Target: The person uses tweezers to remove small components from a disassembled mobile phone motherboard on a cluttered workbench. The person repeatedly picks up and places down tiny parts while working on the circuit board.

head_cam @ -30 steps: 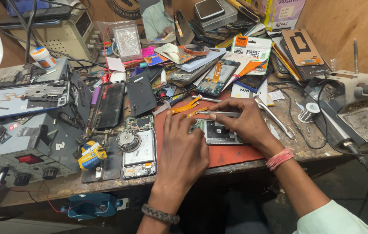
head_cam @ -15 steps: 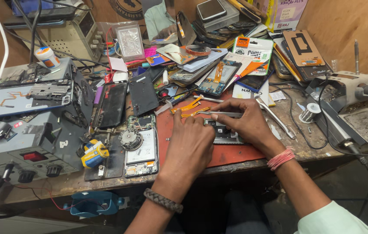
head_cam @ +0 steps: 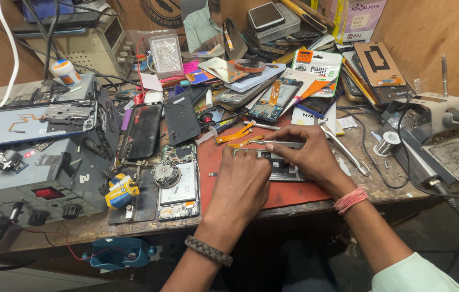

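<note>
Work piece: opened dark smartphone with exposed circuit board (head_cam: 283,168), lying flat on the red rubber work mat (head_cam: 294,193) at the bench's front edge; mostly covered by both hands.
Left hand (head_cam: 240,186): palm down at 9 o'clock of the phone; fingers curled and pressed on its near-left end, pinning it; nothing held inside the hand.
Right hand (head_cam: 308,154): at 3 o'clock of the phone; thumb and forefinger pinched on slim silver metal tweezers (head_cam: 278,144), lying roughly level, tips toward 9 o'clock.
Tip contact: hidden by the fingers; cannot tell what the tips touch.
Surroundings: second opened phone with white battery (head_cam: 178,186) at 9 o'clock, well apart; orange flex strips (head_cam: 235,135) at 11 o'clock, near.
Technique, judged: keep the left hand's pressure steady so the board cannot skate; rest the right wrist on the mat; move the tips lightly, shallow angle.
Risk, judged: slipping onto small components; loose parts nearby snagging.
</note>
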